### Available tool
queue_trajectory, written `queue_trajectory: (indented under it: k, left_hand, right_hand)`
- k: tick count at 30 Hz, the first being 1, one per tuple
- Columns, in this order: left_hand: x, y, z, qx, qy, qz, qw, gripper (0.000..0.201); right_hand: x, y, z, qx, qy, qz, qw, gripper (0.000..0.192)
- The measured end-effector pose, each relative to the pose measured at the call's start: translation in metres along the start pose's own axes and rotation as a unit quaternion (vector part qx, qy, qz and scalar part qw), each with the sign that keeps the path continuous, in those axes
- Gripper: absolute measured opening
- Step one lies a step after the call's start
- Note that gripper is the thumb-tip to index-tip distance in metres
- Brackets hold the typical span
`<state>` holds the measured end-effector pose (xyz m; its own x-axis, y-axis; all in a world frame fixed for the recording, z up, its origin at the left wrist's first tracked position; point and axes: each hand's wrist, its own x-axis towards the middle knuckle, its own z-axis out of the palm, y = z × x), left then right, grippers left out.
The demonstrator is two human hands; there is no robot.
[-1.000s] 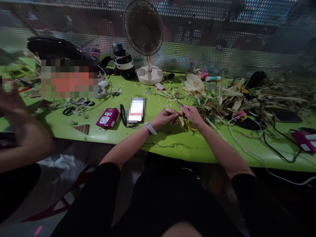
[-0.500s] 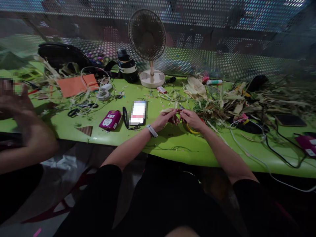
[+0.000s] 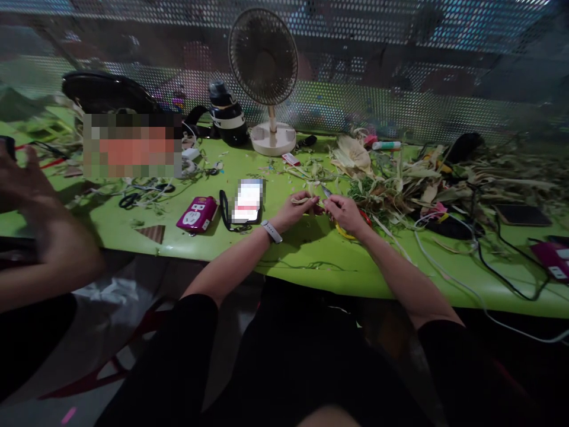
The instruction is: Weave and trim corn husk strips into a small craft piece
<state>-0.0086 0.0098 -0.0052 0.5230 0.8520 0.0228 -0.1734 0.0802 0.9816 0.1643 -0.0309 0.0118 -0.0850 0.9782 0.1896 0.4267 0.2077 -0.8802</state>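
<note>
Pale husk strip (image 3: 303,201) sits clamped in the left hand (image 3: 294,211); right hand (image 3: 343,213) curls at its 3 o'clock over scissors (image 3: 326,191), whether clamped, cannot tell. Risk: uneven pull could split the strip. Husk pile (image 3: 429,193) lies at 2 o'clock.

Pale husk strip (image 3: 299,201), pinched in left fingers (image 3: 310,203).

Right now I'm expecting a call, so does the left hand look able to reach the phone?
Probably yes: the phone lies on the table near the left hand, with nothing visible between them, though that hand appears occupied with a pale strip.
</note>
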Motion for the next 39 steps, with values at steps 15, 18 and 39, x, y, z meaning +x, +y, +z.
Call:
queue_trajectory:
  k: [15,18,39]
  left_hand:
    - [-0.001,-0.004,0.000,0.015,-0.059,0.012,0.998,0.039]
    - [-0.003,-0.003,0.001,0.053,-0.109,-0.008,0.993,0.047]
    - [-0.005,-0.004,0.006,0.004,-0.097,-0.021,0.995,0.046]
  right_hand:
    - [0.004,0.000,-0.012,0.090,-0.055,0.086,0.991,0.051]
    - [0.004,-0.003,-0.011,0.089,-0.059,0.074,0.992,0.059]
    - [0.007,0.003,-0.009,0.164,0.058,0.098,0.980,0.058]
